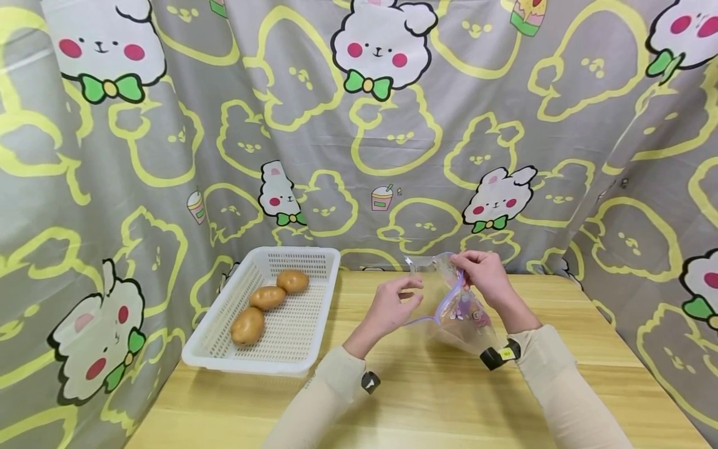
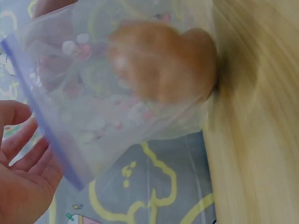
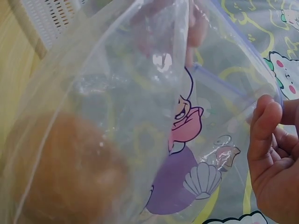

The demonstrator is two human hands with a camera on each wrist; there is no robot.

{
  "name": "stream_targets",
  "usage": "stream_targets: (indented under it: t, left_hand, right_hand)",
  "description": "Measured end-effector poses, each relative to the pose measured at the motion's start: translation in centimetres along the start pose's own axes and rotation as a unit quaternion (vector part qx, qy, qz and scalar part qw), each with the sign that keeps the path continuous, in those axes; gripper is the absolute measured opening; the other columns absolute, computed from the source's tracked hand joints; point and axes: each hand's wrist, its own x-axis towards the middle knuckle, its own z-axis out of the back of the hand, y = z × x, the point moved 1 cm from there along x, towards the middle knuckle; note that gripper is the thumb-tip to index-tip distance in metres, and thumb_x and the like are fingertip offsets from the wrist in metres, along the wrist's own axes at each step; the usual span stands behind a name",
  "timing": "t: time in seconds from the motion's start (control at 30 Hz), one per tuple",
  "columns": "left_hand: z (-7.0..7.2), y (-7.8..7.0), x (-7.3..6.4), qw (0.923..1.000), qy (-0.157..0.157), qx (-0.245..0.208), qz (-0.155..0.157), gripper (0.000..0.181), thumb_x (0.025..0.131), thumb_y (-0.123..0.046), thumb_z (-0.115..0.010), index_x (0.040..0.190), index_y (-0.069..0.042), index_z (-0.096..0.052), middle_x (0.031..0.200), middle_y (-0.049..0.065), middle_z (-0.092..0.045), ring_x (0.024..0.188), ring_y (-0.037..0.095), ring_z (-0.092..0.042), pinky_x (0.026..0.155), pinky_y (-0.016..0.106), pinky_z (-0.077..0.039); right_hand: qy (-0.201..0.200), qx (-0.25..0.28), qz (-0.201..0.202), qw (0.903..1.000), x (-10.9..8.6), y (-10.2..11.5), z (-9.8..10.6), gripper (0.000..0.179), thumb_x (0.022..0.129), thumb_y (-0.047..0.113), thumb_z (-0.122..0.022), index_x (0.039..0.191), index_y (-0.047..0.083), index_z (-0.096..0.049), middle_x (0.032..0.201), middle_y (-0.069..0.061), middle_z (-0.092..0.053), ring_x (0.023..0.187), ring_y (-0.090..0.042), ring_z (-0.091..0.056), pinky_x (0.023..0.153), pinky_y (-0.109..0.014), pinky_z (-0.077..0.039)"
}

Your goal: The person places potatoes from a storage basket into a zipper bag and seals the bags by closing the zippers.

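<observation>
A clear zip bag (image 1: 468,318) with a purple zip edge and printed cartoon figures stands on the wooden table, its mouth spread apart. My right hand (image 1: 483,274) pinches the zip edge on the right of the mouth between thumb and fingers. Beside the left of the mouth, my left hand (image 1: 395,302) has loosely bent fingers with thumb and fingers apart. In the left wrist view its fingers (image 2: 35,161) overlap the purple strip. Brown, rounded potatoes (image 2: 161,60) show blurred through the film, low in the bag; one potato (image 3: 65,172) looms large in the right wrist view.
To the left stands a white perforated plastic basket (image 1: 322,312) holding three potatoes (image 1: 268,297) in a slanting row. Behind the wooden table (image 1: 392,408) hangs a grey curtain (image 1: 392,143) with cartoon rabbits and yellow outlines, which also closes off both sides.
</observation>
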Motion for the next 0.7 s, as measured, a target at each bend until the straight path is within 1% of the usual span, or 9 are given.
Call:
stream_targets:
  t: [0.07, 0.17, 0.3, 0.37, 0.47, 0.53, 0.63, 0.7]
  left_hand:
    - [0.6, -0.2, 0.1, 1.0, -0.007, 0.003, -0.006, 0.016, 0.088, -0.002, -0.063, 0.103, -0.001, -0.065, 0.107, 0.009, -0.065, 0.101, 0.017, -0.062, 0.079, 0.02, -0.05]
    - [2.1, -0.5, 0.2, 0.9997, -0.019, 0.013, -0.009, 0.018, 0.088, -0.004, -0.063, 0.106, -0.001, -0.064, 0.103, 0.009, -0.065, 0.096, 0.018, -0.062, 0.076, 0.022, -0.052]
    - [4.8, -0.7, 0.4, 0.9982, -0.045, 0.038, -0.011, 0.02, 0.087, -0.002, -0.062, 0.107, 0.0, -0.062, 0.101, 0.012, -0.064, 0.093, 0.02, -0.062, 0.074, 0.026, -0.053]
    - [6.3, -0.5, 0.6, 0.9967, -0.059, 0.055, -0.007, 0.021, 0.087, -0.003, -0.062, 0.108, 0.0, -0.062, 0.102, 0.012, -0.065, 0.092, 0.02, -0.062, 0.073, 0.027, -0.053]
    - [8.4, 0.1, 0.5, 0.994, -0.071, 0.082, 0.015, 0.024, 0.088, -0.005, -0.062, 0.112, -0.002, -0.061, 0.103, 0.011, -0.065, 0.093, 0.02, -0.062, 0.074, 0.029, -0.052]
    - [9.8, 0.5, 0.3, 0.9925, -0.072, 0.092, 0.037, 0.026, 0.088, -0.006, -0.063, 0.114, -0.005, -0.06, 0.105, 0.008, -0.064, 0.094, 0.02, -0.061, 0.076, 0.031, -0.051]
    - [11.8, 1.2, -0.5, 0.9902, -0.074, 0.099, 0.066, 0.027, 0.089, -0.007, -0.063, 0.115, -0.004, -0.059, 0.107, 0.009, -0.063, 0.097, 0.021, -0.06, 0.077, 0.033, -0.051]
    - [13.0, 1.4, -1.3, 0.9887, -0.078, 0.102, 0.078, 0.027, 0.089, -0.006, -0.062, 0.116, -0.002, -0.059, 0.108, 0.011, -0.063, 0.098, 0.022, -0.06, 0.078, 0.035, -0.051]
  right_hand:
    - [0.002, -0.002, -0.001, 1.0, 0.0, 0.0, 0.0, 0.037, 0.093, 0.025, -0.061, 0.096, -0.012, -0.064, 0.057, 0.0, -0.053, 0.044, -0.009, -0.047, 0.044, -0.027, -0.047]
    - [0.006, -0.004, -0.005, 1.0, -0.1, 0.0, 0.0, 0.038, 0.094, 0.025, -0.061, 0.097, -0.012, -0.064, 0.058, -0.001, -0.054, 0.045, -0.009, -0.047, 0.045, -0.027, -0.047]
    - [0.011, -0.006, -0.008, 0.9999, -0.1, -0.2, -0.1, 0.039, 0.094, 0.026, -0.06, 0.098, -0.013, -0.063, 0.06, -0.001, -0.054, 0.045, -0.009, -0.047, 0.045, -0.028, -0.048]
    - [0.011, -0.007, -0.007, 0.9999, -0.1, -0.2, -0.1, 0.039, 0.094, 0.026, -0.06, 0.099, -0.012, -0.063, 0.06, -0.001, -0.054, 0.045, -0.009, -0.047, 0.045, -0.028, -0.048]
    - [0.01, -0.012, -0.006, 0.9999, -0.1, -0.3, -0.1, 0.039, 0.094, 0.027, -0.06, 0.099, -0.012, -0.064, 0.06, -0.001, -0.054, 0.045, -0.009, -0.047, 0.045, -0.027, -0.047]
    - [0.011, -0.014, -0.006, 0.9998, -0.1, -0.3, -0.1, 0.039, 0.094, 0.027, -0.06, 0.099, -0.012, -0.064, 0.059, -0.001, -0.054, 0.045, -0.009, -0.047, 0.045, -0.027, -0.047]
    - [0.011, -0.015, -0.007, 0.9998, -0.1, -0.4, -0.1, 0.04, 0.094, 0.027, -0.06, 0.1, -0.012, -0.064, 0.06, -0.001, -0.054, 0.045, -0.009, -0.047, 0.045, -0.026, -0.047]
    - [0.01, -0.013, -0.008, 0.9998, -0.1, -0.5, 0.0, 0.04, 0.094, 0.027, -0.06, 0.1, -0.013, -0.064, 0.059, -0.001, -0.054, 0.045, -0.009, -0.047, 0.045, -0.027, -0.047]
